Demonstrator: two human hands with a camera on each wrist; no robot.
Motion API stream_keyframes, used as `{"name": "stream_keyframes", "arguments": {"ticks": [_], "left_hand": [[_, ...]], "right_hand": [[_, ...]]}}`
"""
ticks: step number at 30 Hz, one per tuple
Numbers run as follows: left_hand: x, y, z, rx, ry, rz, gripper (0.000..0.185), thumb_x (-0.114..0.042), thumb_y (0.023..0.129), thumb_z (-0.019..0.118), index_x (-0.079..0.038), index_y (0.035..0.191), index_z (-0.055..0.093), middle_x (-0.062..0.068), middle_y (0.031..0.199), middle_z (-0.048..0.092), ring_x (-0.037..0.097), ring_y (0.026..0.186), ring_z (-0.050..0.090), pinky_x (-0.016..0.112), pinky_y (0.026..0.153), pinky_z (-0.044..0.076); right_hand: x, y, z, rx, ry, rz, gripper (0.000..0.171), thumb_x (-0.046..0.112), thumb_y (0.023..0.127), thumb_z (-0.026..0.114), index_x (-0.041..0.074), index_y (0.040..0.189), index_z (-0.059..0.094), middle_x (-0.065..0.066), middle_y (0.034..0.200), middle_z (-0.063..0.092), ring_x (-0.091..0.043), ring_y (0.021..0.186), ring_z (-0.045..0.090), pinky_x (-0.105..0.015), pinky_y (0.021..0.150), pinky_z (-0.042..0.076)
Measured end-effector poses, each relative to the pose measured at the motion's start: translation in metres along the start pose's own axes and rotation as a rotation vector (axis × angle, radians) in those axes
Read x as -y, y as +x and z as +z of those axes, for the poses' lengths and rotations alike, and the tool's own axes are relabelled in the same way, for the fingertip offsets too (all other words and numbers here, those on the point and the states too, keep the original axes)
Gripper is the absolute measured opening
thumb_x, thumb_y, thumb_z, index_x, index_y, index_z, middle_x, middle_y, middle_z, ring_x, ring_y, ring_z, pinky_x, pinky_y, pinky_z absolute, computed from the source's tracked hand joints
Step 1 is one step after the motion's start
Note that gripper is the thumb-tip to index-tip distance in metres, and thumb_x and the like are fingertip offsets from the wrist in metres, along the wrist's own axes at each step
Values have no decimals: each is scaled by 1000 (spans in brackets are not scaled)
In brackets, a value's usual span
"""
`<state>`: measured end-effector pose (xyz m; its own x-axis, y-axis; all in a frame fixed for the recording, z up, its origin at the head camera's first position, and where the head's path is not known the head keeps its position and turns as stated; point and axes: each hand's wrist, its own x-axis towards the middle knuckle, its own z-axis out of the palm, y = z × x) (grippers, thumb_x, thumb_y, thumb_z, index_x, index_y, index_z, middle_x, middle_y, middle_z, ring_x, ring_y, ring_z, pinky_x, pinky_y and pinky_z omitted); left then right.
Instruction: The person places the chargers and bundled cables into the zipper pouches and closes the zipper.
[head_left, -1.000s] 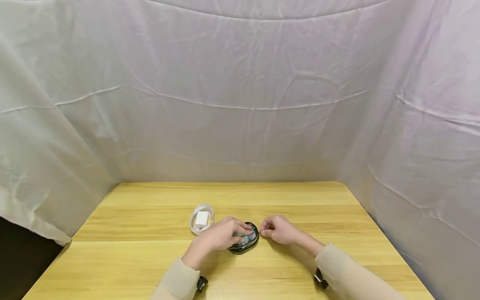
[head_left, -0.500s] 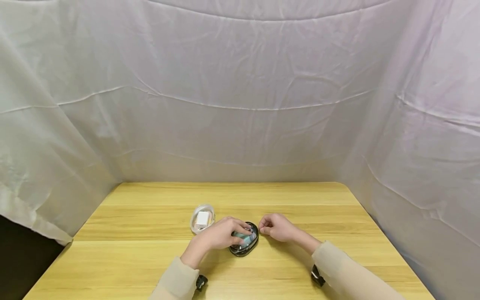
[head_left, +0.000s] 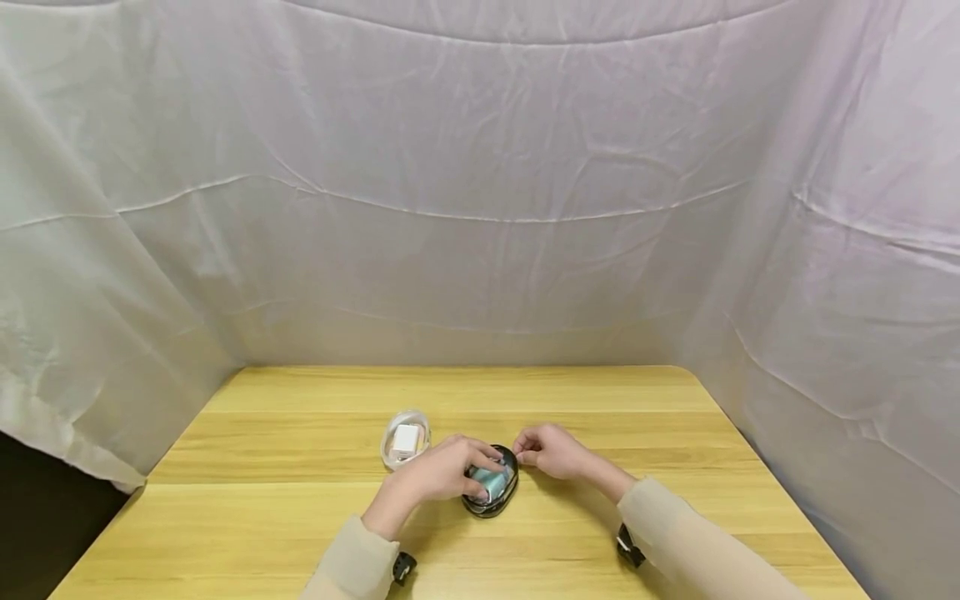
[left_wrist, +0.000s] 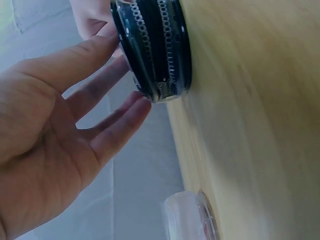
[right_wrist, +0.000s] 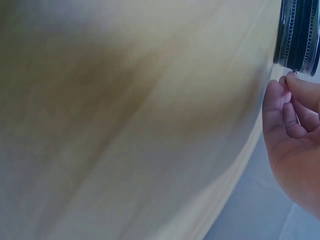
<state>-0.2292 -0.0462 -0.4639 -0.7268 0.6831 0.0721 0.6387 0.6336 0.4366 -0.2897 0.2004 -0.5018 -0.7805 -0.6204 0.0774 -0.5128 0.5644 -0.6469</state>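
A clear plastic pack (head_left: pixel 405 438) with a white block inside lies on the wooden table (head_left: pixel 285 500), just to the left of and slightly beyond the black zippered case (head_left: pixel 491 486), which sits near the middle of the table toward the person. In the left wrist view the same pack (left_wrist: pixel 190 220) shows as a blurred clear edge lying apart from the case (left_wrist: pixel 157 47). The left hand (head_left: pixel 442 469) lies over the left part of the case with its fingers (left_wrist: pixel 112 125) nearly straight and spread, their tips touching the case's zippered rim and top, pressing rather than curling round it. A pale blue-green patch shows on the case's top beside those fingers. To the right of the case, the right hand (head_left: pixel 551 452) rests on the table with its fingers curled together; in the right wrist view the thumb and forefinger (right_wrist: pixel 287 92) pinch a small metal zipper pull at the case's rim (right_wrist: pixel 298 35). White cloth (head_left: pixel 480 183) hangs behind and to both sides of the table.
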Motion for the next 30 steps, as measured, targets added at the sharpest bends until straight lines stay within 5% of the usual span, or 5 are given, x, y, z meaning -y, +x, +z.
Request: {"name": "stream_keyframes", "arguments": {"ticks": [9, 30], "left_hand": [[3, 1, 6, -3, -28, 20, 40, -18, 87, 84, -17, 126, 77, -1, 141, 66, 24, 132, 59, 41, 113, 47], [3, 3, 10, -19, -47, -46, 39, -21, 86, 84, -19, 124, 77, -6, 139, 67, 23, 132, 60, 40, 112, 48]], "right_hand": [[-5, 4, 4, 35, 22, -21, 9, 3, 97, 69, 9, 94, 73, 5, 84, 70, -5, 78, 60, -24, 74, 51], [-10, -1, -2, 57, 24, -35, 5, 7, 97, 72, 2, 95, 71, 4, 84, 68, -5, 73, 57, -22, 66, 50]]}}
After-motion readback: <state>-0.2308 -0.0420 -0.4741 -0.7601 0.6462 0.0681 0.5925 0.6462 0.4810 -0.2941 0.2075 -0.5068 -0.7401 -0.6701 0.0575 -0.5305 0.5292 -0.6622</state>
